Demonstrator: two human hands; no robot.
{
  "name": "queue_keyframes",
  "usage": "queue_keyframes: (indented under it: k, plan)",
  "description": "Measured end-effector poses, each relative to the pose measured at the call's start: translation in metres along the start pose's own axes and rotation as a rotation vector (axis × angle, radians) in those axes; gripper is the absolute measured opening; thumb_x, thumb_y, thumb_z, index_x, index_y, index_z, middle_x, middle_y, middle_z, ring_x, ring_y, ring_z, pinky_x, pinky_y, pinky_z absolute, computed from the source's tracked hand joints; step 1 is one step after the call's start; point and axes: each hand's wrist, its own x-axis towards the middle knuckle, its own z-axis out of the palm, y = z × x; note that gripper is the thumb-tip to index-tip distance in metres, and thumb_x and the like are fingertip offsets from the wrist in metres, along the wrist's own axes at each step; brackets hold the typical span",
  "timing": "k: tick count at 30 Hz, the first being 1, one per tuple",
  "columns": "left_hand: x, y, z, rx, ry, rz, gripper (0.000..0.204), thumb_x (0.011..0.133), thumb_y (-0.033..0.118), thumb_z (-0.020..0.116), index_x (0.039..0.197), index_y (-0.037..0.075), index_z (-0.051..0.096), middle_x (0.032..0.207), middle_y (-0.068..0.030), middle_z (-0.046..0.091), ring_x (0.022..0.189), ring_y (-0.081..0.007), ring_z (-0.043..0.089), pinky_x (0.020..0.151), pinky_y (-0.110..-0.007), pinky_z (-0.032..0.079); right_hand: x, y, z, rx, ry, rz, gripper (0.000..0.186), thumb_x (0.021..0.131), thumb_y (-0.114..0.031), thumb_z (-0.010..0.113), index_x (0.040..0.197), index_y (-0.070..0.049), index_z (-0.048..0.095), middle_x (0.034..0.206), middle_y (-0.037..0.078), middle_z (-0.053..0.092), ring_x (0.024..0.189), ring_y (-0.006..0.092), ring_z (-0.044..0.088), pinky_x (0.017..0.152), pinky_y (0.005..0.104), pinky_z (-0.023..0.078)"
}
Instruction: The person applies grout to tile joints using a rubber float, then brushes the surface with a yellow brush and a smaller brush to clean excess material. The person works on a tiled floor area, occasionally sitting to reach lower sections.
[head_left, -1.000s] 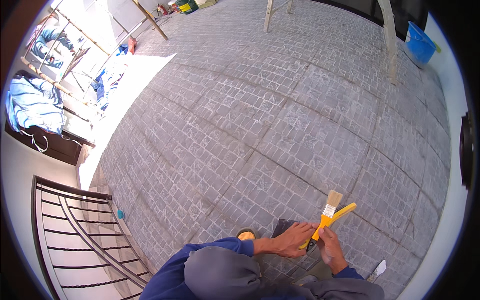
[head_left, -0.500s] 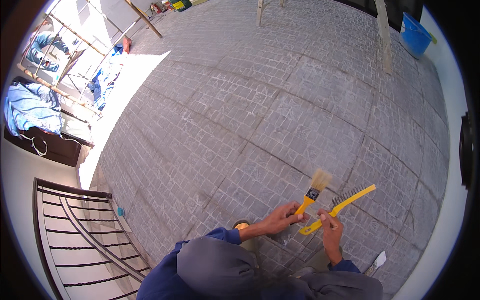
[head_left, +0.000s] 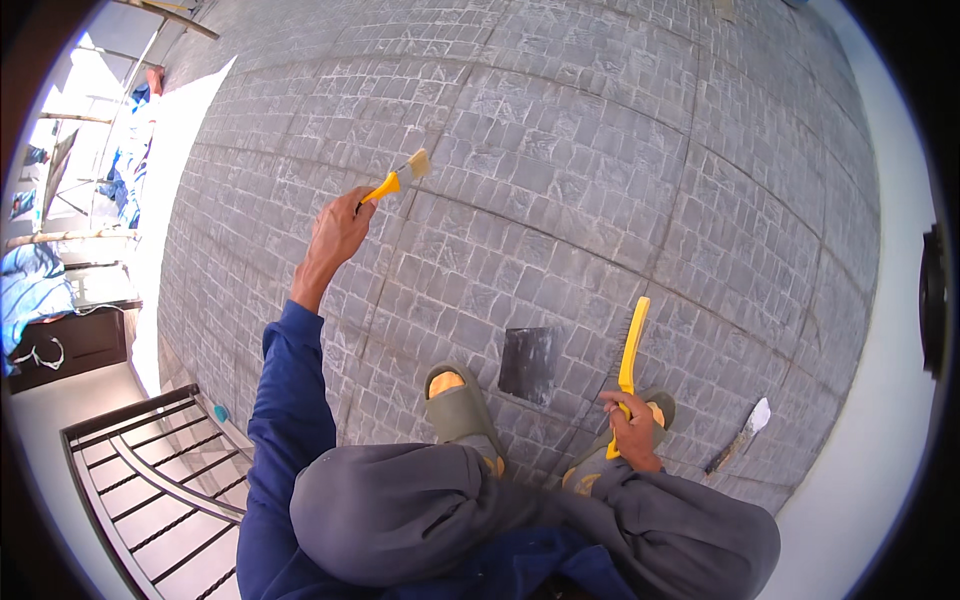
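Observation:
My left hand is reached forward and to the left, shut on a yellow-handled paintbrush. Its pale bristles are over the grey patterned paving; contact is unclear. Beside my right foot, my right hand grips a long yellow wire brush pointing away from me, bristles toward the left. A dark square piece lies between and just ahead of my olive slides. A scraper with whitish paint on it lies to the right.
Dark metal railing stands at lower left, near a small teal object. Bamboo scaffolding, draped blue cloths and a brown panel line the sunlit left side. A white wall runs along the right.
The two brushes have separated: my left hand carried the paintbrush forward and left, while the wire brush swung from slanting right to pointing ahead. The view tilted down, showing more of my legs.

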Motion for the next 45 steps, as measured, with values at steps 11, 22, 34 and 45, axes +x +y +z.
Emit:
queue_keyframes:
  k: [11, 22, 34, 45]
  plan:
    - [-0.020, -0.027, -0.032, 0.573, -0.208, -0.101, 0.026, 0.090, 0.020, 0.059, 0.109, 0.012, 0.074, 0.087, -0.0194, 0.072, 0.082, -0.0399, 0.070, 0.073, -0.047, 0.055, 0.007, 0.006, 0.001, -0.101, 0.014, -0.123, 0.025, 0.083, 0.003, 0.051, 0.098, 0.000, 0.072, 0.080, 0.007, 0.064, 0.076, 0.0153, 0.060, 0.068, 0.0279, 0.046]
    - [-0.048, -0.037, 0.009, 0.169, 0.042, 0.034, 0.030, 0.096, 0.023, 0.060, 0.123, 0.012, 0.069, 0.086, -0.0166, 0.071, 0.079, -0.0335, 0.069, 0.068, -0.043, 0.052, 0.011, 0.015, 0.004, -0.096, 0.053, -0.123, 0.022, 0.083, 0.004, 0.053, 0.095, 0.000, 0.071, 0.079, 0.005, 0.062, 0.071, 0.0131, 0.057, 0.064, 0.0266, 0.044]
    - [-0.050, -0.055, 0.020, 0.208, 0.036, 0.147, 0.030, 0.096, 0.019, 0.061, 0.125, 0.018, 0.069, 0.085, -0.0124, 0.067, 0.081, -0.0285, 0.068, 0.067, -0.043, 0.050, 0.012, 0.018, 0.008, -0.102, 0.099, -0.112, 0.021, 0.084, 0.003, 0.053, 0.094, 0.000, 0.071, 0.080, 0.005, 0.062, 0.067, 0.0105, 0.055, 0.059, 0.0248, 0.042]
    - [-0.065, -0.033, -0.005, 0.158, 0.110, -0.006, 0.028, 0.095, 0.021, 0.065, 0.121, 0.016, 0.073, 0.076, -0.0077, 0.058, 0.071, -0.0232, 0.058, 0.066, -0.039, 0.045, 0.014, 0.014, 0.011, -0.080, 0.075, -0.105, 0.021, 0.086, 0.002, 0.053, 0.097, -0.001, 0.070, 0.080, 0.004, 0.062, 0.063, 0.0096, 0.053, 0.056, 0.0244, 0.040]
